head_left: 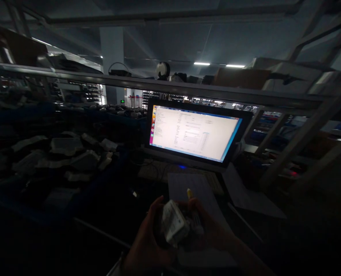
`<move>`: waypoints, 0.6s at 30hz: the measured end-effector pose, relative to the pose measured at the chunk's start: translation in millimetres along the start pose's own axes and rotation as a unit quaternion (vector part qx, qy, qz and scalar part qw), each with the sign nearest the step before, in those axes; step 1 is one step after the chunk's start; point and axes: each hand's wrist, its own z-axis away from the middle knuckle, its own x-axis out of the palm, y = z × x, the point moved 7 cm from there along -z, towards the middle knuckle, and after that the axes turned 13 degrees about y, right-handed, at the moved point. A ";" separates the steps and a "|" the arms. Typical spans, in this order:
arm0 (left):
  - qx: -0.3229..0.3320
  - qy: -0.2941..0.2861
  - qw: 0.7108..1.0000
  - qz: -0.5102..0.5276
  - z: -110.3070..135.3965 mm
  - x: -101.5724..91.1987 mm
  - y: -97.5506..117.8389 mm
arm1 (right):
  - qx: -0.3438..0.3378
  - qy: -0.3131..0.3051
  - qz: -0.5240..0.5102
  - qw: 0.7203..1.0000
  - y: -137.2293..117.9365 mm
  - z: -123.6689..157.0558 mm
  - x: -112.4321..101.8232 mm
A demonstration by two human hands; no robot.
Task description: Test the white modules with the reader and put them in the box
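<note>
Two hands, one white box, one yellow-tipped stick, one monitor and at least two paper sheets show. The box sits between the hands: the left hand curls around its left side, while the right hand, just beside it, grips the stick; dimness hides whether the right touches the box.

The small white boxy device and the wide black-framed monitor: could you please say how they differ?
The small white boxy device is held tilted in the hands; the wide black-framed monitor stands beyond it. The device is dim, while the monitor glows brightly. The device looks chunky, the monitor broad and flat.
</note>
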 end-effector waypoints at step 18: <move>0.116 0.245 0.841 -0.469 -41.9 -22.2 -40.8 | -0.058 0.446 0.018 0.893 19.4 23.6 -128.6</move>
